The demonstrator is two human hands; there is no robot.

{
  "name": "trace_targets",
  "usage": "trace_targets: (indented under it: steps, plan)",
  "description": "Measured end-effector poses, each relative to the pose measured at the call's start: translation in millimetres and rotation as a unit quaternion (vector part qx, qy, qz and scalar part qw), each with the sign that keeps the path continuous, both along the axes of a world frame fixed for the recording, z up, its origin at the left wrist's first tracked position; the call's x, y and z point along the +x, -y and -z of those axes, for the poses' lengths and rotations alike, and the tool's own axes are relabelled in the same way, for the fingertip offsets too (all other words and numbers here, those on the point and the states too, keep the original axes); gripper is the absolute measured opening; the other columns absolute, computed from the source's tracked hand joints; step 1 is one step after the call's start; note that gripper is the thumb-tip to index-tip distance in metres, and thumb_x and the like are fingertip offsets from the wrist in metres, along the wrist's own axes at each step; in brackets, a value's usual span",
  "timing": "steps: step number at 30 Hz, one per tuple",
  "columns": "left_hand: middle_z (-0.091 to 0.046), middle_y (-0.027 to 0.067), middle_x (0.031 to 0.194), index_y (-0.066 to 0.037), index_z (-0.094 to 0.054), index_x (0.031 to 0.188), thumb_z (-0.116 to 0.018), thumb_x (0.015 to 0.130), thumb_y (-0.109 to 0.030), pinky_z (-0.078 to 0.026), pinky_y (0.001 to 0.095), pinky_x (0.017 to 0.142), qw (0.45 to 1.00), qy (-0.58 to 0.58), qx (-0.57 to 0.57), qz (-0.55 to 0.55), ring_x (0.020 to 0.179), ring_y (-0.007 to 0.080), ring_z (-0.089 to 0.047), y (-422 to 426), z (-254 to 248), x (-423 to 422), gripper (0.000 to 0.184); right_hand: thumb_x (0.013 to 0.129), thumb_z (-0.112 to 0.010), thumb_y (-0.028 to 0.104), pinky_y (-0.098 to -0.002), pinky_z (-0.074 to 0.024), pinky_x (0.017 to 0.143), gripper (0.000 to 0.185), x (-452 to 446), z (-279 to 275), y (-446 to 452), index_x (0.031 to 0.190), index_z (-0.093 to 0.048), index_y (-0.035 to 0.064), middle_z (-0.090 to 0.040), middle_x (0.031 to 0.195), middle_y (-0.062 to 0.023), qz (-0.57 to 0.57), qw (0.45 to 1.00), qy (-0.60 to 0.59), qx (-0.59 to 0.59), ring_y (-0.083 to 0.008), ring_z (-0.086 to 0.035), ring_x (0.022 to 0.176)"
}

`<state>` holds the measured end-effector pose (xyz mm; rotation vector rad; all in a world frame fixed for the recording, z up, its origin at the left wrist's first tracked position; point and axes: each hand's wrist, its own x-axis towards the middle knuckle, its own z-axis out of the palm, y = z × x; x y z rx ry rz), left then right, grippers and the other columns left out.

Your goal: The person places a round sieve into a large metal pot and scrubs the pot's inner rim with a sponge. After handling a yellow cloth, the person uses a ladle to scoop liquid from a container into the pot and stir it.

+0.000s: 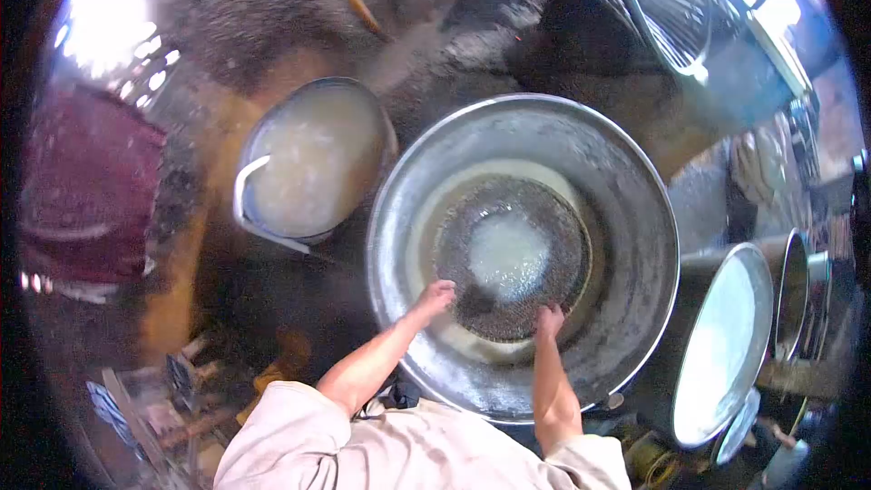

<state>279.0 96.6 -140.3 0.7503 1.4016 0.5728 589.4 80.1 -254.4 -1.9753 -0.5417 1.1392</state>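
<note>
A wide metal basin stands in front of me in the head view. Inside it is a round, dark-meshed sieve with a thin rim. A wet, whitish mass lies in the middle of the mesh, and pale liquid shows around the sieve. My left hand is closed at the sieve's near left edge. At its near right edge, my right hand is closed too, the fingers curled around the rim. Part of the fingers on both hands is hidden or blurred.
Left of the basin stands a bucket of cloudy liquid with a pale handle. A large pot with a bright white inside is at the right, beside another vessel. Wood pieces lie at lower left; dark red cloth hangs far left.
</note>
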Motion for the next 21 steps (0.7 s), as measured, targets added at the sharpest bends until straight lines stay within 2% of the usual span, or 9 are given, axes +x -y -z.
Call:
trace_targets:
  steps: [1,3,5,9,11,12,14,19,21]
  plan:
    - [-0.057,-0.0017,0.093,-0.012,-0.052,0.112,-0.054,0.083,-0.021,-0.043,0.0246,0.064,0.998,0.052,-0.001,-0.020,0.082,0.0090,-0.053,4.9,-5.1,1.2,0.031,0.076,-0.051,0.006,-0.0264,-0.0367,0.042,0.036,-13.2,-15.8,-2.7,0.112,-0.050,-0.0015,-0.057,0.078,-0.0060,-0.020,1.000,0.000,0.015,-0.0118,-0.051,0.057]
    - [-0.058,-0.0015,0.095,-0.013,-0.051,0.114,-0.053,0.084,-0.023,-0.044,0.0250,0.064,0.997,0.081,-0.007,-0.012,0.080,0.0089,-0.053,1.6,-16.4,10.7,0.031,0.077,-0.050,0.007,-0.0242,-0.0354,0.039,0.041,-42.5,-48.3,-7.5,0.117,-0.045,-0.0004,-0.058,0.085,-0.0066,-0.023,0.989,-0.143,0.041,-0.0119,-0.053,0.059]
    - [-0.059,-0.0005,0.091,-0.014,-0.050,0.114,-0.055,0.082,-0.018,-0.044,0.0254,0.061,0.986,0.153,0.062,-0.028,0.073,0.0106,-0.055,-12.5,-27.7,15.3,0.033,0.078,-0.050,0.008,-0.0270,-0.0393,0.042,0.039,-62.8,-73.0,-19.9,0.116,-0.045,0.0009,-0.058,0.089,-0.0074,-0.039,0.985,-0.150,0.069,-0.0152,-0.056,0.063]
    - [-0.058,-0.0004,0.090,-0.012,-0.053,0.107,-0.054,0.084,-0.022,-0.045,0.0229,0.061,0.968,0.181,0.140,-0.105,0.073,0.0090,-0.056,-64.7,-119.5,-9.6,0.026,0.079,-0.050,0.011,-0.0336,-0.0463,0.054,0.040,-73.0,-109.2,-52.5,0.118,-0.043,0.0043,-0.059,0.093,-0.0081,-0.079,0.972,-0.188,0.118,-0.0195,-0.058,0.069]
    - [-0.059,0.0007,0.093,-0.009,-0.053,0.107,-0.055,0.082,-0.018,-0.047,0.0269,0.065,0.942,0.215,0.228,-0.117,0.076,0.0101,-0.057,-104.0,-144.7,-52.2,0.027,0.079,-0.050,0.011,-0.0334,-0.0471,0.055,0.039,-73.5,-121.7,-78.5,0.117,-0.044,0.0055,-0.059,0.094,-0.0078,-0.099,0.970,-0.171,0.143,-0.0198,-0.058,0.069]
    - [-0.059,0.0012,0.093,-0.009,-0.053,0.107,-0.052,0.080,-0.013,-0.048,0.0283,0.066,0.939,0.169,0.265,-0.137,0.076,0.0111,-0.057,-119.1,-161.7,-79.4,0.027,0.079,-0.050,0.011,-0.0336,-0.0470,0.055,0.038,-78.6,-136.3,-87.3,0.116,-0.045,0.0067,-0.059,0.093,-0.0072,-0.084,0.973,-0.153,0.151,-0.0193,-0.058,0.068]
    - [-0.060,0.0023,0.093,-0.009,-0.053,0.108,-0.050,0.078,-0.008,-0.048,0.0280,0.065,0.925,0.182,0.276,-0.186,0.073,0.0134,-0.059,-147.8,-202.1,-143.8,0.029,0.079,-0.050,0.011,-0.0314,-0.0472,0.054,0.035,-92.0,-169.1,-111.5,0.113,-0.048,0.0077,-0.059,0.091,-0.0054,-0.099,0.965,-0.125,0.207,-0.0169,-0.058,0.067]
    - [-0.059,0.0022,0.085,-0.011,-0.053,0.100,-0.052,0.076,-0.013,-0.047,0.0253,0.058,0.871,0.126,0.369,-0.299,0.071,0.0128,-0.060,-211.4,-262.0,-317.4,0.024,0.078,-0.052,0.012,-0.0269,-0.0470,0.053,0.036,-163.7,-258.9,-174.7,0.114,-0.049,0.0073,-0.059,0.095,-0.0052,-0.127,0.950,-0.079,0.272,-0.0136,-0.057,0.067]
    - [-0.060,0.0028,0.089,-0.010,-0.052,0.102,-0.051,0.078,-0.014,-0.047,0.0268,0.055,0.850,0.126,0.378,-0.344,0.069,0.0133,-0.060,-234.2,-285.2,-378.2,0.024,0.079,-0.054,0.013,-0.0258,-0.0471,0.056,0.039,-206.7,-301.3,-201.9,0.116,-0.048,0.0053,-0.059,0.098,-0.0065,-0.215,0.921,-0.073,0.316,-0.0135,-0.057,0.071]
